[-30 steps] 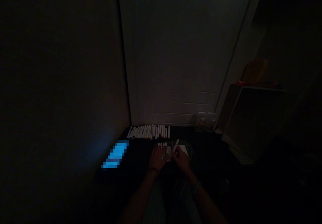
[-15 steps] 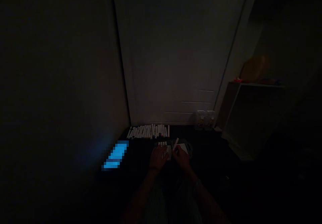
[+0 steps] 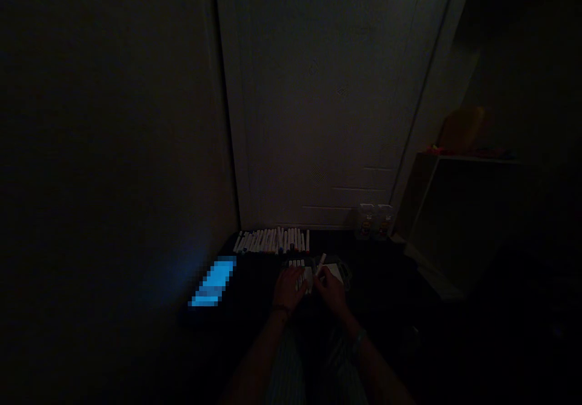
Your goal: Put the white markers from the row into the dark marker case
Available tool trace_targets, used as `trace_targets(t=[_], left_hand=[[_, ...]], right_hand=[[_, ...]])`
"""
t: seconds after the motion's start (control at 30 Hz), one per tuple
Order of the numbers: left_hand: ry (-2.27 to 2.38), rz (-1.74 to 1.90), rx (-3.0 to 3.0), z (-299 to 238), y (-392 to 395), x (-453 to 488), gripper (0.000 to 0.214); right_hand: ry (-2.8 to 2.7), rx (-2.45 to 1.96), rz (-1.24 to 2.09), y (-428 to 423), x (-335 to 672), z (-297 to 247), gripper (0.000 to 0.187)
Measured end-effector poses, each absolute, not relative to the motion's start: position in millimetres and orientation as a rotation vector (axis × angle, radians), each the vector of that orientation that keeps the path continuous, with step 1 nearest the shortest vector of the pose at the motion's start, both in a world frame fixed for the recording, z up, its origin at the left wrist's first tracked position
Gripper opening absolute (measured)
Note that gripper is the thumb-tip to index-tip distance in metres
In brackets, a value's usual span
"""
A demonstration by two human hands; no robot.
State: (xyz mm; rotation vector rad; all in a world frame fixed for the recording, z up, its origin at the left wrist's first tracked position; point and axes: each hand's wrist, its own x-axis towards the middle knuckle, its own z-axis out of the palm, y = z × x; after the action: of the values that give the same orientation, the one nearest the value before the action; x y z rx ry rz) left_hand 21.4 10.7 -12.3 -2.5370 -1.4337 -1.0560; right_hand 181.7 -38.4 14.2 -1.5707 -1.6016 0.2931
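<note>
The scene is very dark. My right hand (image 3: 330, 287) is closed on a white marker (image 3: 321, 263), which tilts up and to the right from the fingers. My left hand (image 3: 290, 287) lies with fingers apart over several white markers (image 3: 296, 264) set side by side in a clear case (image 3: 346, 274). A white piece (image 3: 336, 270), perhaps a card, shows in the case's right half, partly behind my right hand. Beyond the case, a row of white markers (image 3: 273, 240) with dark or coloured ends lies on the dark tabletop (image 3: 254, 277).
A glowing blue, pixelated screen (image 3: 213, 282) lies at the left. Two clear packages (image 3: 375, 221) with small labels stand at the back right, by the pale panel (image 3: 318, 120). Further right is a shelf unit (image 3: 422, 193) with an orange object (image 3: 461, 129) on top.
The whole view has shifted slightly, so everything sits a little further right and lower. My hands keep nearly the same pose, with the marker still in my right hand.
</note>
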Motion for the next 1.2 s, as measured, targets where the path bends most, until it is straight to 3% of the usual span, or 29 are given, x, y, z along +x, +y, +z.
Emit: trace_targets(t=[1.2], left_hand=[[-1.415,-1.048,-2.549,1.2,2.6,18.5,0.031]], right_hand=[[-1.587,-1.551,0.282,-35.2,180.8,9.8,0.024]])
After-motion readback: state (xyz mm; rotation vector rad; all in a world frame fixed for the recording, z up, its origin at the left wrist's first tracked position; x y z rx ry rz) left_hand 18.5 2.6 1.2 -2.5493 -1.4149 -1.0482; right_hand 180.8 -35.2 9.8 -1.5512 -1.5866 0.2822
